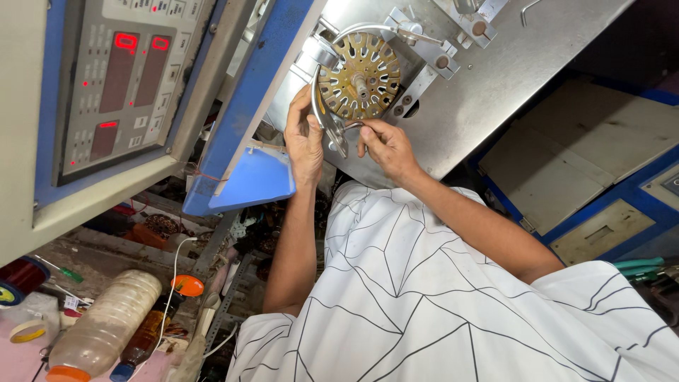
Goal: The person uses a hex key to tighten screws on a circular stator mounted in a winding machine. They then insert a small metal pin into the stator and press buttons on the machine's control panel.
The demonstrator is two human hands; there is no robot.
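A brass-coloured slotted round core (358, 76) sits on a spindle against a steel machine plate (495, 64). A curved metal arm (322, 106) wraps around the core's left and lower edge. My left hand (304, 141) grips this arm from the left, fingers along it. My right hand (385, 147) pinches the arm's lower end just below the core, thumb and forefinger closed on it. Both forearms reach up from my white, black-lined shirt (424, 297).
A grey control panel (127, 78) with red lit displays stands at the left in a blue frame (247, 127). A plastic bottle (106, 325), an orange cap (187, 285), a tape roll (28, 329) and a copper wire spool (21, 277) lie at the lower left. A blue-edged cabinet (594, 177) is at the right.
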